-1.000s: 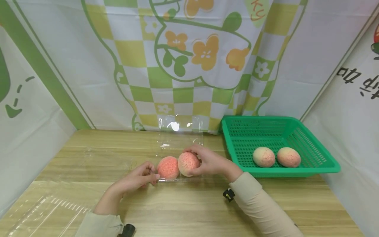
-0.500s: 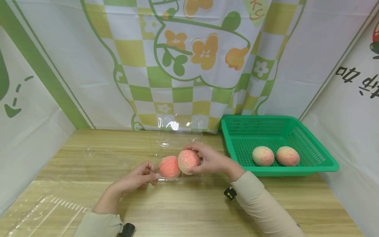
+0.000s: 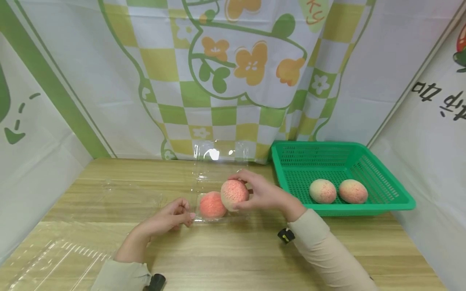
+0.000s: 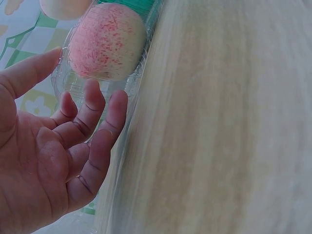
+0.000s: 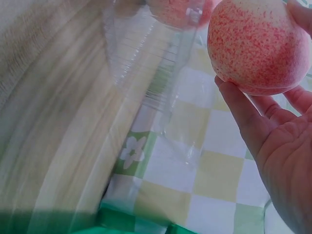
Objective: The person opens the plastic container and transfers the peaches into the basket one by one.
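Note:
An open clear plastic clamshell box [image 3: 204, 220] lies mid-table with its lid raised at the back. In it sits a pink peach [image 3: 212, 205], its speckled side showing in the left wrist view. My left hand [image 3: 174, 216] holds the box's front left corner, thumb tip on the rim and bent fingers at the end wall. My right hand [image 3: 260, 194] grips a second peach [image 3: 234, 195], thumb on one side and fingers on the other. In the right wrist view this peach [image 5: 258, 46] hangs over the box's right part.
A green mesh basket [image 3: 342, 210] with two pale peaches [image 3: 323, 191] stands at the right. Further clear plastic boxes [image 3: 69, 258] lie on the left side of the wooden table [image 3: 233, 258]. A checkered curtain [image 3: 218, 101] hangs at the back.
The peach in the box has shifted right, away from my left hand. My right hand has lifted its peach slightly up and to the right. The left hand stays in place.

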Demonstrator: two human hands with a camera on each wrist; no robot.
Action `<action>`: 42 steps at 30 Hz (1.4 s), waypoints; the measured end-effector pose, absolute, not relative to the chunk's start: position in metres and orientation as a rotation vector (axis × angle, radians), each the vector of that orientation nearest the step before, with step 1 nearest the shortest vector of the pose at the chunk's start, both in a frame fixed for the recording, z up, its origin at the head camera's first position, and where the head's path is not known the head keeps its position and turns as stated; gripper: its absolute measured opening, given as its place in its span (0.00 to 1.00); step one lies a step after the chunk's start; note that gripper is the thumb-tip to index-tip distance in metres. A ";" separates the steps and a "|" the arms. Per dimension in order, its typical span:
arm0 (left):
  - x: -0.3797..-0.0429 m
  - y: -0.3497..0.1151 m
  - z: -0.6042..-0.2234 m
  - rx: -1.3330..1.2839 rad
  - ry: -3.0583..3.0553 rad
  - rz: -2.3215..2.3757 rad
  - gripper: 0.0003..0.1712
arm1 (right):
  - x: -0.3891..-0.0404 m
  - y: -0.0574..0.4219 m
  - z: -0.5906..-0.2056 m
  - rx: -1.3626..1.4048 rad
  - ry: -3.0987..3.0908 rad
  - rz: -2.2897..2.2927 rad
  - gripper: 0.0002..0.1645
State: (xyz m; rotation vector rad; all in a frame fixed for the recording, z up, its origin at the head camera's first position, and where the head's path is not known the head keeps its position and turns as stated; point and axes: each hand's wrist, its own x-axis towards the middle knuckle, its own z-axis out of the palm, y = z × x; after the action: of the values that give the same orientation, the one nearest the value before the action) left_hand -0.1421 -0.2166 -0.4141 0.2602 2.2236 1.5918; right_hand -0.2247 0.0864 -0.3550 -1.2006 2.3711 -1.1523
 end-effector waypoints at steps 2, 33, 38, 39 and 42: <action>-0.142 -0.217 -0.414 0.262 2.223 1.594 0.16 | -0.224 0.088 -0.352 -1.218 2.384 -1.153 0.40; -0.141 -0.217 -0.413 0.272 2.231 1.591 0.16 | -0.228 0.165 -0.329 -1.027 2.430 -1.515 0.41; -0.141 -0.217 -0.413 0.273 2.225 1.600 0.16 | -0.228 0.180 -0.328 -0.986 2.460 -1.524 0.42; -0.141 -0.217 -0.413 0.273 2.225 1.601 0.16 | -0.229 0.184 -0.329 -0.976 2.462 -1.531 0.42; -0.141 -0.217 -0.413 0.274 2.231 1.593 0.17 | -0.230 0.193 -0.331 -0.943 2.466 -1.552 0.41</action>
State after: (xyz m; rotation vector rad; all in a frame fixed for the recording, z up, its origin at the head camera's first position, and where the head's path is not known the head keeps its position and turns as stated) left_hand -0.1407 -0.2168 -0.4134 0.2741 2.2312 1.5930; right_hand -0.2296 0.1932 -0.3311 -0.9432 2.4663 -1.5519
